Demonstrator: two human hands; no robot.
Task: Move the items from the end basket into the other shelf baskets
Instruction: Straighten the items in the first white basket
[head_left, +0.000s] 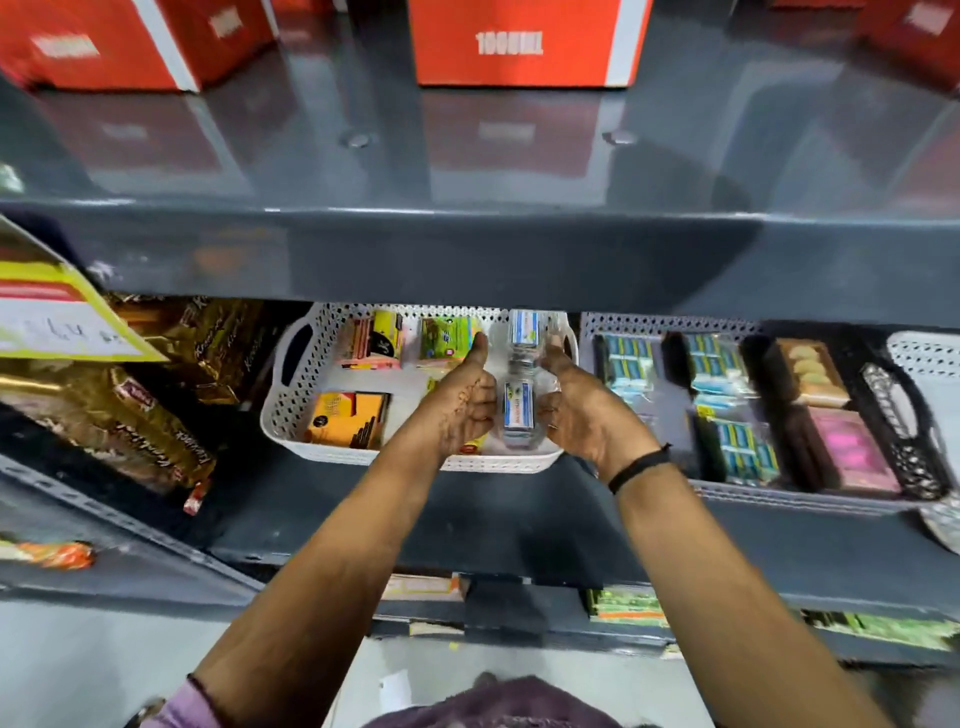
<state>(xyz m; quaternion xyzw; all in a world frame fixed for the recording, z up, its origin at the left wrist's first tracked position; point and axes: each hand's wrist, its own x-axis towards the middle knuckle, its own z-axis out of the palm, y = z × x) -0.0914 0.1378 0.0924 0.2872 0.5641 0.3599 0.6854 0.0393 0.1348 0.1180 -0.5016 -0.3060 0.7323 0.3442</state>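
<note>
Both arms reach forward under the upper shelf. The left hand (462, 400) and right hand (582, 410) press inward, palms facing, gripping between them a clear-wrapped pack of small bottles (519, 384), thumbs raised. The two-sided hold likely keeps the loose wrap from sagging. The pack hangs over the right end of the white basket (291, 410), above its contents; whether it touches them cannot be told. The grey basket (727, 491) stands just beside.
</note>
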